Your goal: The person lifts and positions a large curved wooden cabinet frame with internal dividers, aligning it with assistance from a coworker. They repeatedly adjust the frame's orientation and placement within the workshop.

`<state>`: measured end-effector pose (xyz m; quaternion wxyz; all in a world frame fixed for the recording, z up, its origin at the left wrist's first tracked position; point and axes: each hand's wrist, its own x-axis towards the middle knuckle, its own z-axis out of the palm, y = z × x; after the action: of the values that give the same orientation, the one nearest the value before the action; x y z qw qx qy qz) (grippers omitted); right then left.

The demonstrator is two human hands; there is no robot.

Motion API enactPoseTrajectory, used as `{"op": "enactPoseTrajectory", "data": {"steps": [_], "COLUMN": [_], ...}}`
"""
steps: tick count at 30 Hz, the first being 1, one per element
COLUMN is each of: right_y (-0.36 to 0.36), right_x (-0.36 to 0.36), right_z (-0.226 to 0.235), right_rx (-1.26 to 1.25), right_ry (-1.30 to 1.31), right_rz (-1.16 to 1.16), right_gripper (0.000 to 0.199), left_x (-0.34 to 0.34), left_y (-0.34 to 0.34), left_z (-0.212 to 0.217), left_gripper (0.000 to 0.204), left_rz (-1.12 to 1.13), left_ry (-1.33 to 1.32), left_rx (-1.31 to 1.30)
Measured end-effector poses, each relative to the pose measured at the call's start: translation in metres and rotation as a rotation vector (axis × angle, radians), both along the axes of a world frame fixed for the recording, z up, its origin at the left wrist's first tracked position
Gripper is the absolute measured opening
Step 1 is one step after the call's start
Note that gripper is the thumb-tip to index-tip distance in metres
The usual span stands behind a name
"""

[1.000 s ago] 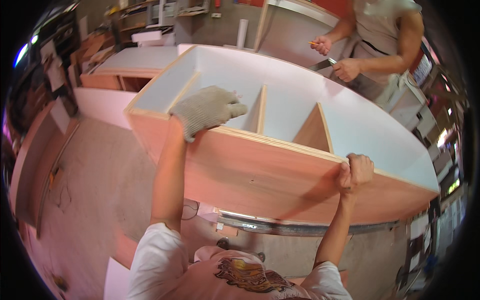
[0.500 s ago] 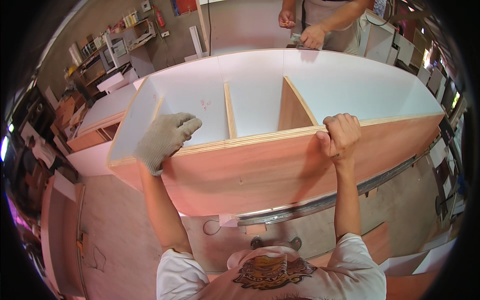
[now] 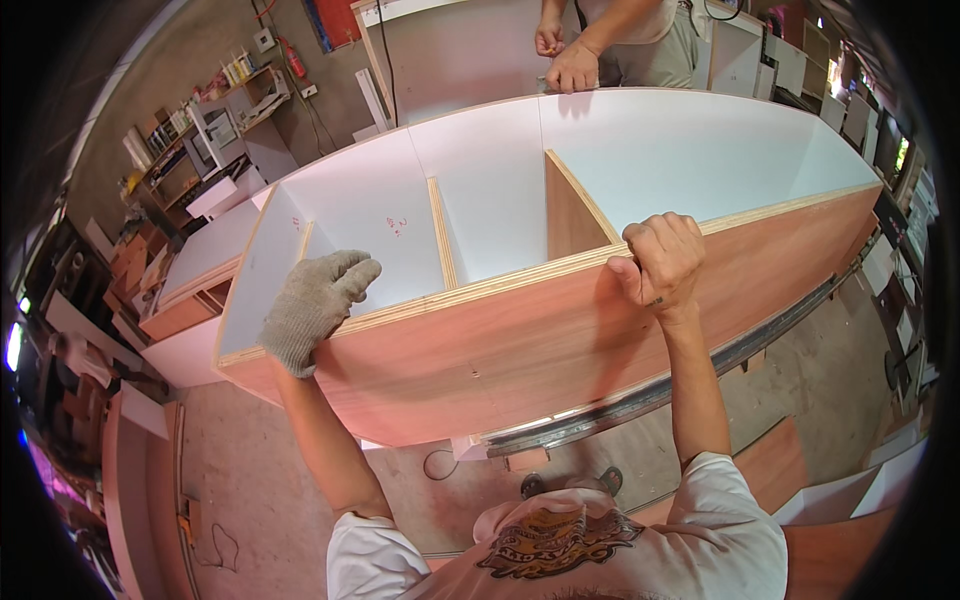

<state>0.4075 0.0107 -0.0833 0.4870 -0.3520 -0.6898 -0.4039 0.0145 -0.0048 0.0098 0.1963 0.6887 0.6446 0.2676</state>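
Note:
A long open cabinet box (image 3: 480, 350), reddish plywood outside and white inside, lies before me with its open side up. Upright dividers (image 3: 442, 235) with bare plywood edges split it into compartments. My left hand (image 3: 315, 305), in a grey knitted glove, lies over the near edge toward the left end, its fingers bent above a compartment. That hand covers part of a short divider (image 3: 303, 240). Farther right, my bare right hand (image 3: 665, 258) is closed over the same edge, beside the end of a wider divider (image 3: 583, 200), thumb toward the left.
Across the box, a co-worker's hands (image 3: 572, 68) are at its far edge. Below the near side runs a dark metal rail (image 3: 590, 425). A cable (image 3: 440, 464) lies on the floor. Panels (image 3: 200, 260) stand left, cluttered shelves (image 3: 165, 150) behind.
The whole view has tilted and shifted, so the box's right side appears higher. Both my hands keep their places on the near edge. The co-worker's two hands have come closer together.

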Motion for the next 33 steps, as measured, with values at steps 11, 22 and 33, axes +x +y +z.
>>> {"op": "enactPoseTrajectory", "data": {"steps": [11,22,33], "right_y": [-0.0001,0.0005,-0.0005], "right_x": [-0.0014,-0.0006,0.0001], "right_z": [-0.0001,-0.0005,-0.0008], "right_rx": [0.004,0.006,0.002], "right_ry": [0.002,0.011,0.006], "right_rz": [0.002,0.007,-0.004], "right_gripper": [0.057,0.057,0.058], "left_x": [-0.0006,0.0009,0.0015], "left_y": [-0.0013,0.0001,-0.0024], "left_z": [0.0003,0.0015,0.0015], "left_gripper": [0.047,0.05,0.05], "left_rz": [0.009,-0.001,-0.006], "left_ry": [0.012,0.027,0.033], "left_rx": [0.017,0.014,0.025]}}
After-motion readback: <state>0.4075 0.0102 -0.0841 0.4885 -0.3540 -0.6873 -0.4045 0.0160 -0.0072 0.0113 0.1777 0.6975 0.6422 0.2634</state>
